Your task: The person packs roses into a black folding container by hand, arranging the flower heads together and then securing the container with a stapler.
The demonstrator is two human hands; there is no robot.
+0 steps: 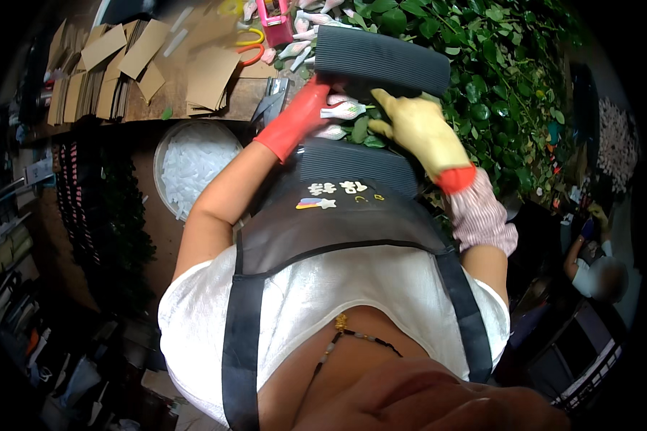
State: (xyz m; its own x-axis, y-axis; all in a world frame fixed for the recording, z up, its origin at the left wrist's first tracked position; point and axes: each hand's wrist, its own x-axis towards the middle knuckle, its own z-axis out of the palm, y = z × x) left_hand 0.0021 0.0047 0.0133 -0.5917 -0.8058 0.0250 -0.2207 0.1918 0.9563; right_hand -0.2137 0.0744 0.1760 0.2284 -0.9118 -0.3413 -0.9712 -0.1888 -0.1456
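Note:
Between two dark ribbed pads, the upper pad (383, 60) and the lower pad (358, 164), lie several net-sleeved flower buds (346, 111) with green leaves (360, 130). My left hand (299, 116), in a red rubber glove, is at the left ends of the buds; its fingertips are partly hidden under the upper pad, so its grip cannot be told. My right hand (415, 124), in a yellow glove with a red cuff, is over the leaves at the right, thumb and index finger apart. Whether it touches a stem is unclear.
Leafy stems (496, 97) are heaped at the right. Cardboard pieces (210, 78), orange-handled scissors (252, 54), a pink tape dispenser (275, 24) and more sleeved buds (304, 32) lie on the wooden table (175, 105). A tub of white pieces (194, 161) stands below. Another person (593, 264) is far right.

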